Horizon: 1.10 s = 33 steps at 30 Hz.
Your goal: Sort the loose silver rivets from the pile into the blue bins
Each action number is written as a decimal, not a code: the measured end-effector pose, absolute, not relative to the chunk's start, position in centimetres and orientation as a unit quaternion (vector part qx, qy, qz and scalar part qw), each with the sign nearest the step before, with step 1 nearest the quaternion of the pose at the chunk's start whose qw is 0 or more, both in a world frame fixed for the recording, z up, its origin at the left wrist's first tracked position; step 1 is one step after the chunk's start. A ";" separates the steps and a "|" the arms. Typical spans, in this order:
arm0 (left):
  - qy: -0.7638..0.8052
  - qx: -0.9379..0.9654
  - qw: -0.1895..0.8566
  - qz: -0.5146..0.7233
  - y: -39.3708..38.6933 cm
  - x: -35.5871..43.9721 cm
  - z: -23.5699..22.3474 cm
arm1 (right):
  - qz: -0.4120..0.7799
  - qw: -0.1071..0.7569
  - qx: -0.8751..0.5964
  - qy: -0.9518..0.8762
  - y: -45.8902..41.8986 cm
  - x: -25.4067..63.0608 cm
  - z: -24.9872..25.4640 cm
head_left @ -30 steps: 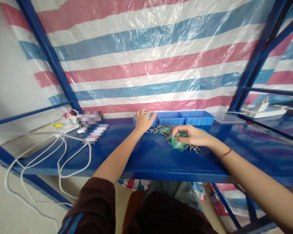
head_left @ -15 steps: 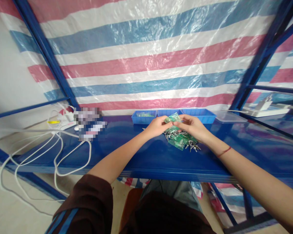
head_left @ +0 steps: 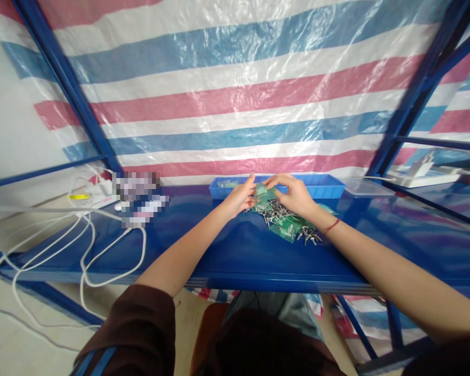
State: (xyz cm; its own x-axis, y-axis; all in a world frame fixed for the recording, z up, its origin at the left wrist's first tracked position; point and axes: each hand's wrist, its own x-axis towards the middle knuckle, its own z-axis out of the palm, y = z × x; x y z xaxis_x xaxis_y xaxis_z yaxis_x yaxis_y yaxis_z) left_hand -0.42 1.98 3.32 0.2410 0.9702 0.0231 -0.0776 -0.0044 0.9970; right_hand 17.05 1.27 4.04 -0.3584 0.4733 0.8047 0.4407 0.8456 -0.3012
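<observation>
A small see-through green plastic bag (head_left: 265, 194) hangs from my right hand (head_left: 295, 194), pinched between thumb and fingers. Just left of it is my left hand (head_left: 239, 200), fingers apart and thumb raised; whether its fingertips touch the bag I cannot tell. Below both hands lies a loose pile of thin silvery metal pieces (head_left: 280, 211), like screws or rivets. Among them is another green bag (head_left: 285, 230) with small pale pieces showing through. Behind the hands stands a row of blue plastic bins (head_left: 324, 187), partly hidden. The left bin (head_left: 216, 192) has pale green bags in it.
The blue tabletop (head_left: 227, 256) carries everything. To the right are a clear plastic lid or tray (head_left: 368, 187) and a white power strip (head_left: 423, 176). White cables (head_left: 86, 261) loop over the left edge, beside a blurred-out item (head_left: 141, 201). Blue frame posts rise at both sides.
My left hand came from the left bin to the green bag at the right hand, then moved back left with fingers spread. My right hand lifted a bag off the pile and shifted left.
</observation>
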 end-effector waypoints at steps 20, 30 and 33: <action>0.535 0.779 -0.027 0.326 8.1 -8.5 2.4 | 0.014 0.500 -0.399 -0.769 1.1 18.1 3.1; 0.550 0.816 -0.061 0.167 6.7 -6.6 2.5 | 0.062 0.251 -0.315 -0.913 0.0 19.6 4.7; 0.541 0.808 -0.091 0.213 5.8 -6.1 2.6 | 0.079 0.197 -0.291 -0.933 -0.9 19.7 5.0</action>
